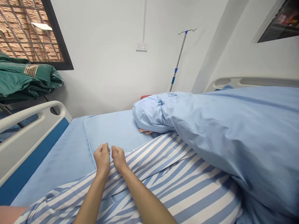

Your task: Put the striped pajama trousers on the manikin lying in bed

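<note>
My left hand [102, 155] and my right hand [118, 156] are side by side with a narrow gap between them, both curled into fists. Nothing sticks out of either fist, though the palm sides are turned from view. Under my wrists and forearms lies blue-and-white striped clothing [168, 186], spread over the bed. The hands overlap its far edge; whether they touch it I cannot tell. Beyond them is the light blue bed sheet [112, 124]. Another hand [146, 131], a person's or a manikin's, shows partly from under the blue quilt [210, 121].
A bed end board [35, 116] stands at the left, and another [257, 81] at the far right. Green folded blankets [25, 79] are beyond the left board. An IV pole [178, 59] rises by the wall. Skin-coloured limb [11, 214] shows at the lower left.
</note>
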Demonstrator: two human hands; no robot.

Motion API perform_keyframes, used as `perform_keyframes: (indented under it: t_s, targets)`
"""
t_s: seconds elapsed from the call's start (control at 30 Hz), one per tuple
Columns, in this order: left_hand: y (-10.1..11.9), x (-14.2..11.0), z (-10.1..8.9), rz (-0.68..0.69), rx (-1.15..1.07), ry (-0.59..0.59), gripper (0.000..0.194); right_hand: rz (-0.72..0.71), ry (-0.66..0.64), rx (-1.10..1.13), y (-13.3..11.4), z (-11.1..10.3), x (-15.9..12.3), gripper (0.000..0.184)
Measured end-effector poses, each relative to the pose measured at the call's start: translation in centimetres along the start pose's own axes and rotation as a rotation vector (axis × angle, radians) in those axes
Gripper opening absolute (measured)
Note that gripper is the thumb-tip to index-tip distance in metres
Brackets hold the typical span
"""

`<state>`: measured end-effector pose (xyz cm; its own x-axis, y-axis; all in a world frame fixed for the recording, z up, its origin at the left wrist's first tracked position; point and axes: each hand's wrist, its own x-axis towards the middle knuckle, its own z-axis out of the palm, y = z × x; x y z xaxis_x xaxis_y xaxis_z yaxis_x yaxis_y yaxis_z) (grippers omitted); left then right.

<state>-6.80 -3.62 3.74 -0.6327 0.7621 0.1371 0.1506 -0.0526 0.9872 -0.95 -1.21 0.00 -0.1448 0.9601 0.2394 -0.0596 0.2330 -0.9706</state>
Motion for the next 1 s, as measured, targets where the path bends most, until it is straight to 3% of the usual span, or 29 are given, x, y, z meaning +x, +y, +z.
perform_keyframes:
  t_s: [0.13,0.23,0.43,0.6,0.8,0.87,1.0]
  targets:
    - [-0.8,-1.2,1.4,0.024,0.102,0.061,0.033,0.069,0.021,0.137,-0.2,-0.3,0.2,0.041]
    - [-2.1,-2.0,1.4,0.073,0.287,0.059,0.033,0.095,0.055,0.179,-0.2,-0.5,0.2,0.039]
    - [-2.5,-1.8,1.1,0.108,0.386,0.02,0.031,0.081,0.041,0.152,0.3,-0.4,0.4,0.037]
    - [-2.9,-1.7,1.0,0.106,0.395,-0.026,0.032,0.062,-0.007,-0.141,-1.1,-1.0,1.1,0.038]
    - [-2.7,-1.9,1.2,0.125,0.477,-0.035,0.033,-0.191,-0.121,-0.479,-5.4,-3.5,1.8,0.041]
    - [-2.7,-1.9,1.4,0.116,0.489,-0.031,0.034,-0.218,-0.12,-0.521,-5.3,-4.4,1.5,0.042]
    - [-2.8,-2.0,1.6,0.128,0.512,-0.028,0.035,-0.188,-0.156,-0.572,-2.7,-5.7,0.5,0.041]
